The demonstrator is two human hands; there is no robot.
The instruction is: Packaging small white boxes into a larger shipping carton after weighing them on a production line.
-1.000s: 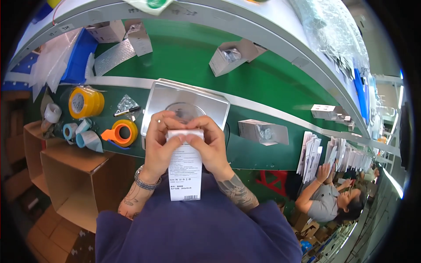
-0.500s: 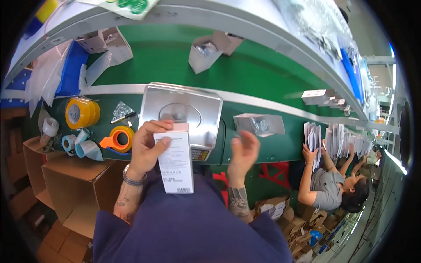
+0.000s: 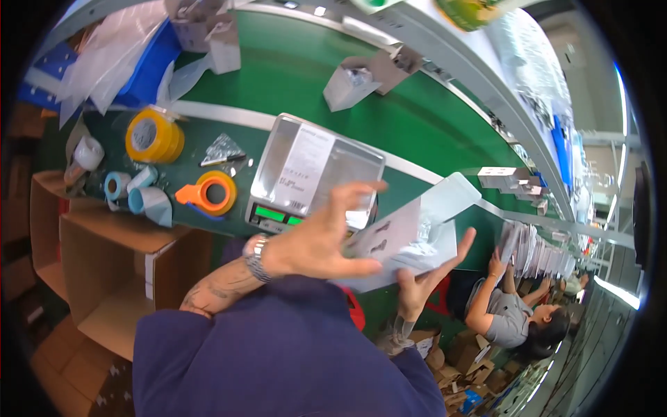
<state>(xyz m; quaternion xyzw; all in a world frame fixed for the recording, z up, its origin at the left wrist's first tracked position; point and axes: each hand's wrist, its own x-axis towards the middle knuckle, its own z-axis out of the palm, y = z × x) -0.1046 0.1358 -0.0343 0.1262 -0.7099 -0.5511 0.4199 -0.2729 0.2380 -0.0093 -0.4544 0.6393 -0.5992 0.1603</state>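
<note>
A person in a dark blue top is standing at a green bench (image 3: 445, 132), and the fisheye view is bending and cropping everything near the rim. The right hand (image 3: 425, 278) is gripping a flat white package (image 3: 410, 240) from below, fingers curled round its lower edge; the package's contents are blurring and hard to make out. The left hand (image 3: 326, 240) is spreading wide open, fingertips just touching the package's left end, gripping nothing. The package is hovering just right of a steel weighing scale (image 3: 316, 174), which is carrying one white paper label (image 3: 303, 169); the left hand is hiding the scale's right front corner.

Left of the scale are lying one orange tape dispenser (image 3: 208, 194), one yellow tape roll (image 3: 153, 135) and two pale blue rolls (image 3: 132, 191). An open cardboard box (image 3: 104, 278) is sitting below them. Three small white cartons (image 3: 347, 83) are riding on the belt beyond the scale. Far right of the scale, a co-worker (image 3: 511, 316) is handling a stack of white packs (image 3: 531, 247), partly cut off.
</note>
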